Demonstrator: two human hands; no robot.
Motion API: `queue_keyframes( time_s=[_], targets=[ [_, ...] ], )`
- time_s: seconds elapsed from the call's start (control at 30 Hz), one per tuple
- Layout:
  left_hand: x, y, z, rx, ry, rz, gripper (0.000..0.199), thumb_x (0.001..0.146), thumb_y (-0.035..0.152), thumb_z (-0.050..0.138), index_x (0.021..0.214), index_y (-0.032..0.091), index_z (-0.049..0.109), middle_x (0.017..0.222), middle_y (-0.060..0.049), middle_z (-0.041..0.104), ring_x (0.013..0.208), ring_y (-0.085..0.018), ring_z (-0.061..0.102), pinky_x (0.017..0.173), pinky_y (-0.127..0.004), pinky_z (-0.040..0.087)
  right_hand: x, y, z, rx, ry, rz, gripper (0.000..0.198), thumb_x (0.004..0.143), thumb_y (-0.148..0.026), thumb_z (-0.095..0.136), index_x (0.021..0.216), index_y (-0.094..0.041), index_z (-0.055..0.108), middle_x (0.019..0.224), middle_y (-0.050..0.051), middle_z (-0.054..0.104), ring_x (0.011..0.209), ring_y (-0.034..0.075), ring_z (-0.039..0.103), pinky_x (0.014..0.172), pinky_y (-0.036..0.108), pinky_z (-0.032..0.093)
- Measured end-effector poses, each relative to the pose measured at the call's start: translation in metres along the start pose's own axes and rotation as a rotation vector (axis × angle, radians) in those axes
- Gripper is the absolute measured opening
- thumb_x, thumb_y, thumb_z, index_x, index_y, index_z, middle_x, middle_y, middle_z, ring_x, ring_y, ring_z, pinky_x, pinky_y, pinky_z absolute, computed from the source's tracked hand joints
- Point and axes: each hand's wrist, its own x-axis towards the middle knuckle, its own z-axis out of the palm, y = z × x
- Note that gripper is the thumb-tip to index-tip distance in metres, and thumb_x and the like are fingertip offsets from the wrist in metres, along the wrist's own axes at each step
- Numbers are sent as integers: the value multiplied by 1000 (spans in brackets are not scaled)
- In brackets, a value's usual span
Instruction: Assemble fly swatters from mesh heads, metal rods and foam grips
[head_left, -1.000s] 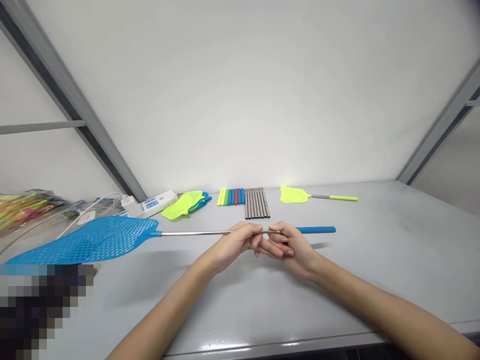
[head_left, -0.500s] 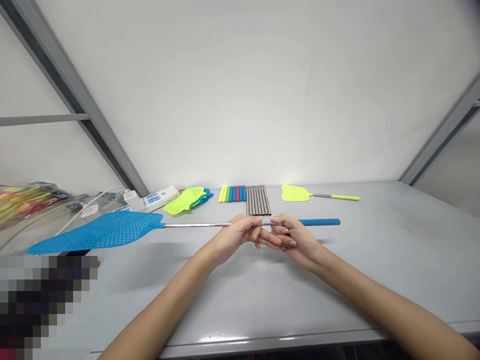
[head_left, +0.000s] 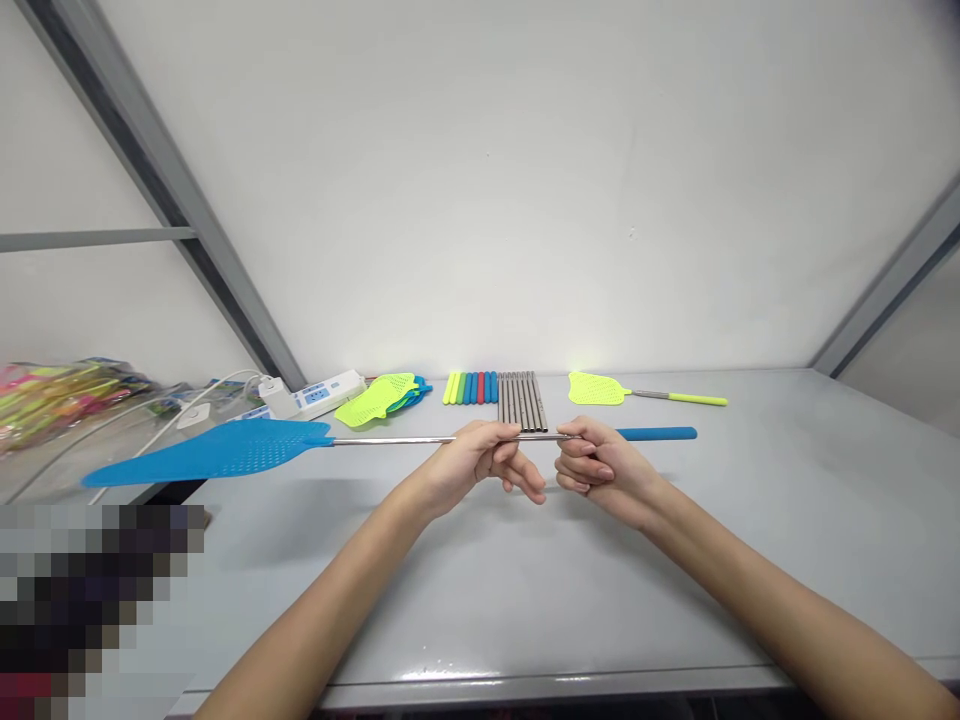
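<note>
A blue fly swatter point(head_left: 217, 452) with a thin metal rod and a blue grip is held level above the table, its mesh head to the left. My left hand point(head_left: 486, 458) pinches the rod between thumb and forefinger, other fingers loosely stretched. Closed around the rod near the blue grip is my right hand point(head_left: 596, 462). Bare rod shows between the hands. Behind them lie a row of metal tubes point(head_left: 523, 402) and a row of coloured grips point(head_left: 471, 388). A yellow-green fly swatter point(head_left: 600, 389) lies at the back right.
Yellow-green and blue swatter heads point(head_left: 379, 398) are stacked at the back left. Beside them stands a white power strip point(head_left: 322, 396) with plugs and cables. Bagged colourful items point(head_left: 67, 400) lie at the far left. A wall backs the grey table point(head_left: 787, 500); metal posts frame it.
My hands have moved apart along the rod, leaving more rod showing between them. The swatter's grip has shifted slightly right, and the view has moved a little.
</note>
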Motion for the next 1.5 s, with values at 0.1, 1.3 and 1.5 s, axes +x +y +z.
queue_keyframes(
  time_s=[0.1,1.3,1.5],
  targets=[
    [-1,0,-1,-4,3,-6,34,80,30,33,49,16,28,64,-9,64,62,-23,61,58,-28,34,0,0,-1,-5,-4,-13,33,73,-24,43,44,-19,27,32,-8,14,39,8,7,40,22,22],
    [-10,9,-12,79,246,-76,38,75,38,45,46,18,31,39,5,34,42,-9,42,51,-24,34,-1,8,-10,46,-45,-70,35,73,-28,40,42,-18,29,36,-5,20,40,8,13,42,24,20],
    [-10,9,-13,98,278,-70,39,74,38,47,44,18,30,39,6,29,41,-8,38,50,-24,32,-1,8,-10,46,-35,-71,35,73,-28,40,42,-18,30,37,-5,20,40,8,14,41,23,21]
  ],
)
